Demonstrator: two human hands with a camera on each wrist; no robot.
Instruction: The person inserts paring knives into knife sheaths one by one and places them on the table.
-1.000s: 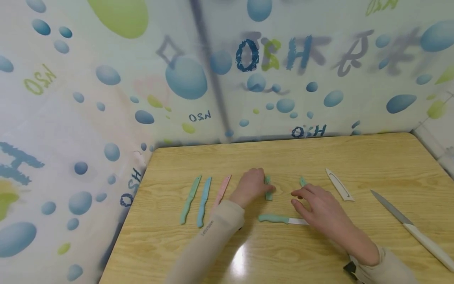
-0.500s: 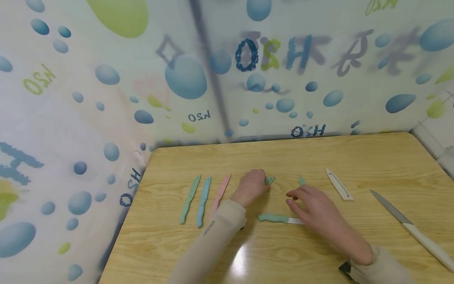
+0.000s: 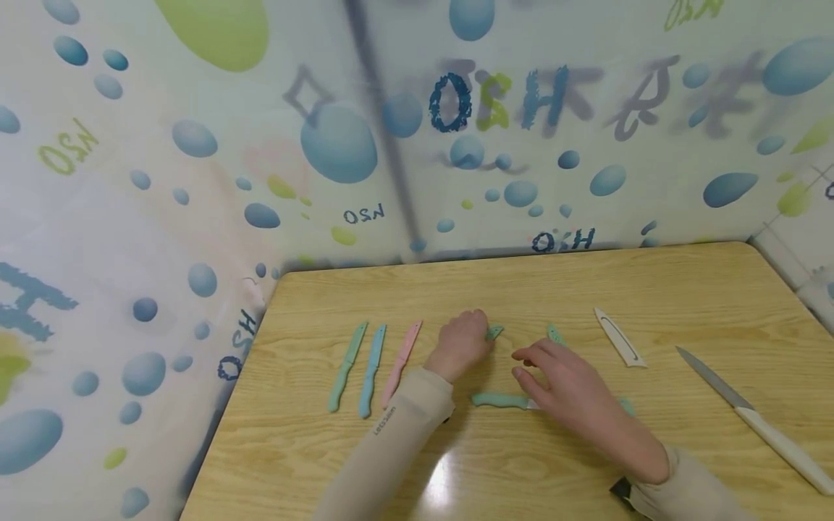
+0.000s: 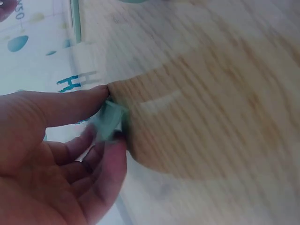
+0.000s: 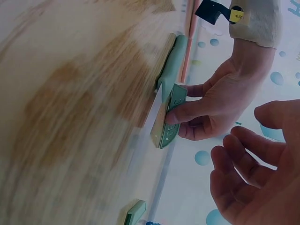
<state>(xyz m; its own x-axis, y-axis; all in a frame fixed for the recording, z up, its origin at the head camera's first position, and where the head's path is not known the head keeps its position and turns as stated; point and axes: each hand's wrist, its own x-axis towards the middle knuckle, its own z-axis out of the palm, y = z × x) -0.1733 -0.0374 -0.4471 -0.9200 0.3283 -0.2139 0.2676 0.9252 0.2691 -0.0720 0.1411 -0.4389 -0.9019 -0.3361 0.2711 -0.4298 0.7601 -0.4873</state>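
One green sheath (image 3: 495, 332), left hand (image 3: 459, 344) pinching; one knife (image 3: 500, 400) near right hand (image 3: 568, 387), fingers (image 5: 257, 144) apart.

— Item one: walls?
— Pale printed wall covering (image 3: 554, 43), strewn with blue and green drops (image 3: 339, 142), large and small; bears blue and green lettering (image 3: 495, 101), blurred grey characters (image 3: 580, 105) and a dark, slanting band (image 3: 366, 58).
— Left side?
— Adjoining left wall (image 3: 117, 304), pale, same drop pattern, more lettering.
— Furniture?
— One table (image 3: 534, 289), light wood-grain top, rounded far corners; stands with far edge just beside wall covering.
— Light?
— Glossy white reflection (image 3: 439, 483) on tabletop, near bottom of head view.
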